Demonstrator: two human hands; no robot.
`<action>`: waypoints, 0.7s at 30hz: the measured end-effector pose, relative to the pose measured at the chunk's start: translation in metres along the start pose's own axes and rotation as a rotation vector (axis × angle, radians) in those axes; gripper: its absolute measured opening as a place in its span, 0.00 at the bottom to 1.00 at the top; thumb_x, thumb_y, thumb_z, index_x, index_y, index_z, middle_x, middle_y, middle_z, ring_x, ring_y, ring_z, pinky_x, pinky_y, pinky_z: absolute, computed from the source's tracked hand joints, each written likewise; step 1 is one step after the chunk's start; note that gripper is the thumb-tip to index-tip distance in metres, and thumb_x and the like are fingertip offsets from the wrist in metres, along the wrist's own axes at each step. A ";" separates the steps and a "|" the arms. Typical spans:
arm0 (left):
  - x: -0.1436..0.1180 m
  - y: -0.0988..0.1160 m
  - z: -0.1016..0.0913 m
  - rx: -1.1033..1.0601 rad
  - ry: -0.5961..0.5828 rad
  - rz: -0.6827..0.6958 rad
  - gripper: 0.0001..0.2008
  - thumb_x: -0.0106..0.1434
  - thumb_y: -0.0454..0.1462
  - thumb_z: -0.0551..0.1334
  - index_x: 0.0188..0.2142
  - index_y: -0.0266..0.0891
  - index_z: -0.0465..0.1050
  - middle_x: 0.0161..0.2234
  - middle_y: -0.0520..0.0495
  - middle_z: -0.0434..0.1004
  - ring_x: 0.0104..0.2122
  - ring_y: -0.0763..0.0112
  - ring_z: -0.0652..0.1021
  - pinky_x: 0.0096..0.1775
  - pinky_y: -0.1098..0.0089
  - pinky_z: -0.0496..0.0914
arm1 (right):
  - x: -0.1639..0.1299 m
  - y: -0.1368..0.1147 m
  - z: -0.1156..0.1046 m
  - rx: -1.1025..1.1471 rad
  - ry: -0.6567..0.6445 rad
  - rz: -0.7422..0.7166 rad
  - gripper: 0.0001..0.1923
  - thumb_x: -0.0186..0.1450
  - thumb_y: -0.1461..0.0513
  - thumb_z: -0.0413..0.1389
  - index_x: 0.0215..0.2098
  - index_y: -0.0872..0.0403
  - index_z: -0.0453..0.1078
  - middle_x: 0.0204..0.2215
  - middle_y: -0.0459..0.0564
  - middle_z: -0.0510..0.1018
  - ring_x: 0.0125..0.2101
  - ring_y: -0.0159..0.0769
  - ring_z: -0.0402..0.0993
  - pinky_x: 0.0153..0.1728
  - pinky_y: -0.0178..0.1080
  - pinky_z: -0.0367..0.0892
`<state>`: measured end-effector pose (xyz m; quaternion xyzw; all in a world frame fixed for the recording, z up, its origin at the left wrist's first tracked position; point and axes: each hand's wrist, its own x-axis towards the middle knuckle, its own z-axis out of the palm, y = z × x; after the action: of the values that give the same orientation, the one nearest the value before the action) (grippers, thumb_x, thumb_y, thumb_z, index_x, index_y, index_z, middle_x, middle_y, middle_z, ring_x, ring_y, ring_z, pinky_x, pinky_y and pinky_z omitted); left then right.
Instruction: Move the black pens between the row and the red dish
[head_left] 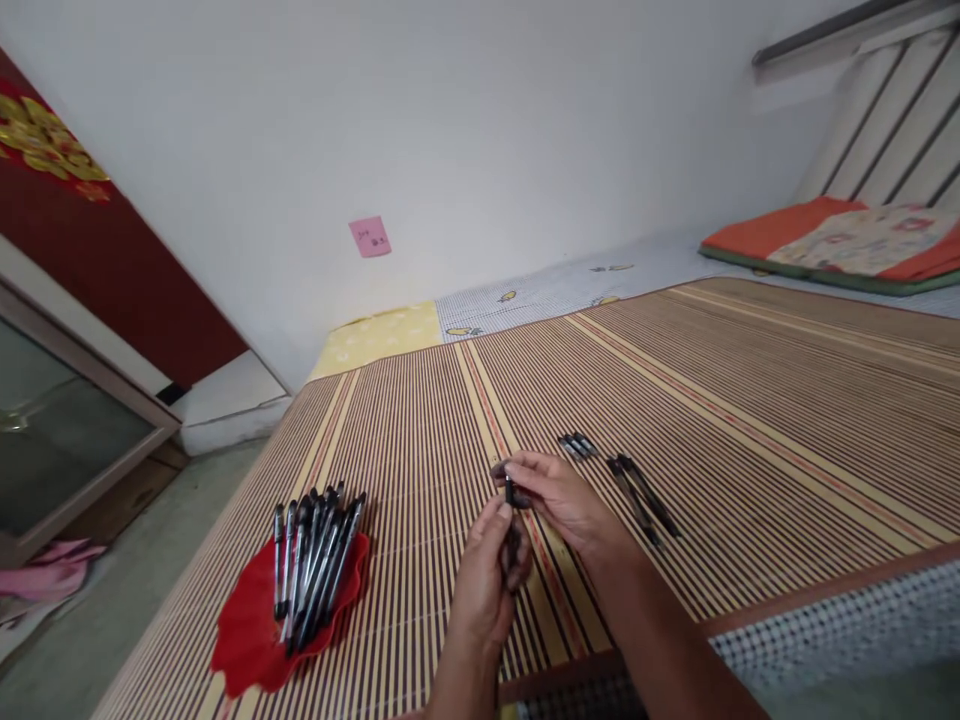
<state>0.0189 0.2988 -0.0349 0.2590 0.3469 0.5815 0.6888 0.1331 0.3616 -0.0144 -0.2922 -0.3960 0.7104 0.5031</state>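
Note:
In the middle of the striped mat, my left hand (486, 565) is closed around a dark pen (509, 490). The fingers of my right hand (555, 490) pinch its upper end, and much of the pen is hidden by both hands. Just beyond my right hand lie several short black pen caps (576, 446) in a row. To the right of them are a couple of slim dark pen barrels (646, 498). At the left, several clear pens with black caps (319, 560) are heaped on a red, wavy-edged cloth or mat (247, 640).
The striped bamboo mat (412, 430) covers a bed against a white wall (525, 130). A folded orange and patterned quilt (832, 240) lies at the far right. A pink note (370, 237) is stuck to the wall. The bed's front edge runs close below my forearms.

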 end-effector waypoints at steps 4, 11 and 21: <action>0.000 -0.001 0.000 0.045 -0.019 0.018 0.21 0.58 0.49 0.70 0.37 0.37 0.68 0.20 0.58 0.62 0.16 0.83 0.57 0.17 0.79 0.48 | -0.001 -0.002 0.001 0.009 0.013 0.004 0.18 0.48 0.52 0.73 0.30 0.55 0.78 0.28 0.46 0.79 0.31 0.31 0.72 0.36 0.34 0.64; -0.001 0.001 -0.001 0.054 -0.045 0.015 0.19 0.59 0.48 0.70 0.37 0.37 0.70 0.20 0.58 0.61 0.15 0.83 0.54 0.17 0.78 0.46 | -0.004 -0.008 -0.005 0.016 -0.037 -0.048 0.17 0.58 0.51 0.66 0.40 0.53 0.81 0.42 0.54 0.82 0.45 0.40 0.74 0.46 0.40 0.65; -0.001 -0.002 0.003 0.114 -0.083 0.009 0.18 0.61 0.48 0.68 0.39 0.35 0.72 0.19 0.58 0.61 0.15 0.83 0.53 0.17 0.77 0.45 | -0.008 -0.012 -0.011 -0.154 -0.026 -0.044 0.16 0.51 0.54 0.71 0.33 0.54 0.78 0.31 0.46 0.79 0.34 0.33 0.73 0.41 0.39 0.66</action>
<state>0.0224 0.2972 -0.0342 0.3233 0.3495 0.5528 0.6839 0.1502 0.3588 -0.0094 -0.3118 -0.4626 0.6702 0.4894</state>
